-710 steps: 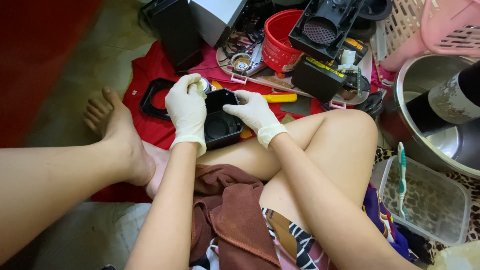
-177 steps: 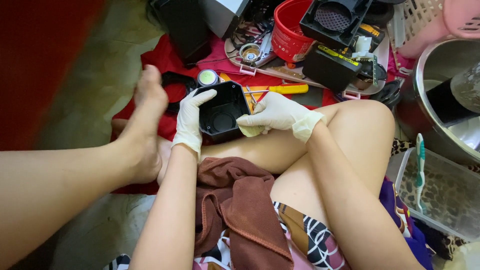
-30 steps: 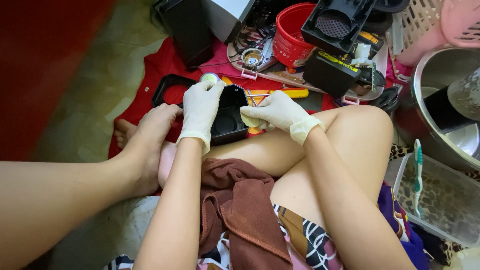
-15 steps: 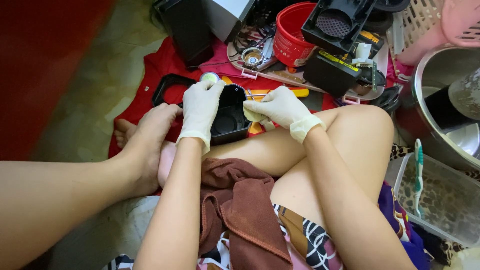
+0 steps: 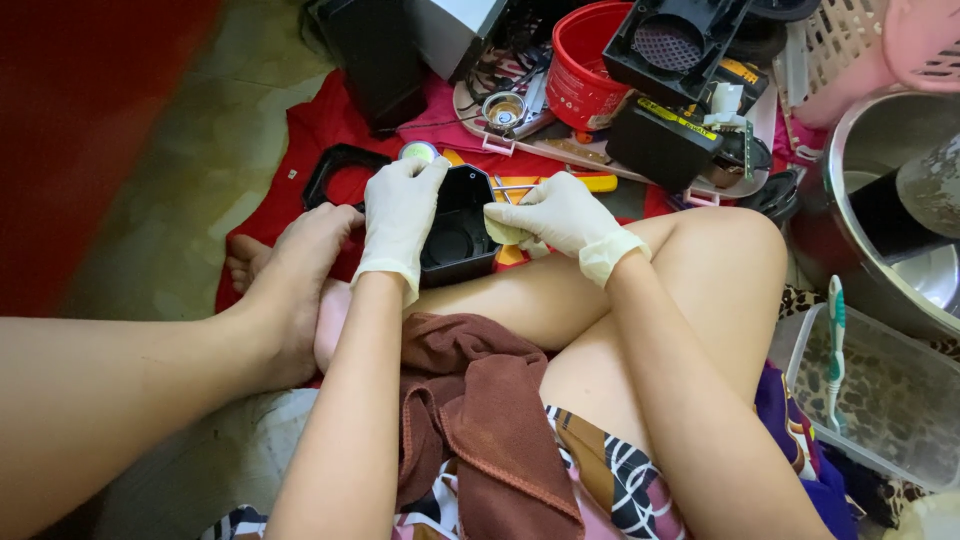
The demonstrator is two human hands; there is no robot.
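A black plastic housing (image 5: pixel 458 230) with angled walls and a round recess in its floor rests against the person's bent leg, above a red cloth (image 5: pixel 310 140) spread on the floor. The left hand (image 5: pixel 400 215), in a pale thin glove, clasps the housing's left wall, fingers folded over the rim. The right hand (image 5: pixel 560 215), gloved alike, pinches a small yellowish wipe (image 5: pixel 505 232) against the housing's right edge — most of the wipe is hidden under the fingers.

Just beyond the left hand sits one small round tin (image 5: pixel 418 151), half covered by the glove. One black oval frame (image 5: pixel 335 170) lies on the cloth to the left, its lower part hidden by a bare foot. Behind the right hand a yellow-handled tool (image 5: pixel 580 183) shows only partly.

Farther out: one red plastic bucket (image 5: pixel 585 70), one black grilled fan casing (image 5: pixel 675 45), one steel pot (image 5: pixel 880 200) cut off at the right edge, and a clear tub (image 5: pixel 880 400) with one green-and-white toothbrush (image 5: pixel 835 350) lying across it. A brown towel (image 5: pixel 480 420), soft and rumpled, drapes over the lap.
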